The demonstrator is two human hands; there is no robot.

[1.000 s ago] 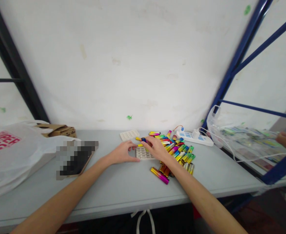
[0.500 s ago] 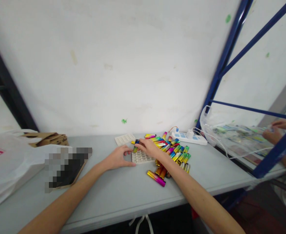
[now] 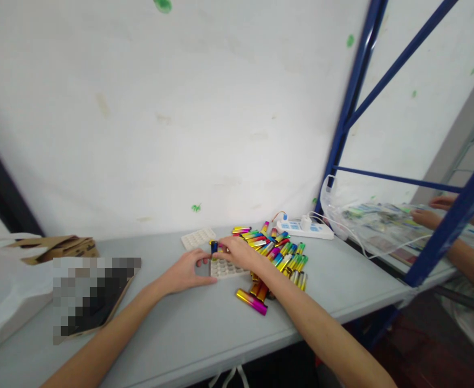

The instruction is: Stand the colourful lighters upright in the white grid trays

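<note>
A pale tray with rows of small holes (image 3: 225,269) lies on the grey table. One blue and gold cylinder (image 3: 214,248) stands upright at its far left corner. My right hand (image 3: 237,252) reaches over the tray, its fingers closed just right of that cylinder; what they hold is hidden. At the tray's left edge is my left hand (image 3: 188,270), thumb and fingers apart, with nothing in it. Many shiny multicoloured cylinders (image 3: 287,258) are heaped right of the tray. A pink and gold one (image 3: 252,302) lies apart, nearer the front.
A second pale tray (image 3: 198,237) lies behind. A white power strip (image 3: 311,229) is at the back right. On the left are a phone (image 3: 103,302), cardboard (image 3: 54,248) and a white bag (image 3: 10,296). A blue frame (image 3: 345,108) rises right; another person's hands (image 3: 426,218) show beyond.
The view has turned and shifted, so the table's things appear further left. My right hand's fingers have moved off the blue cylinder, which now stands clear beside them.
</note>
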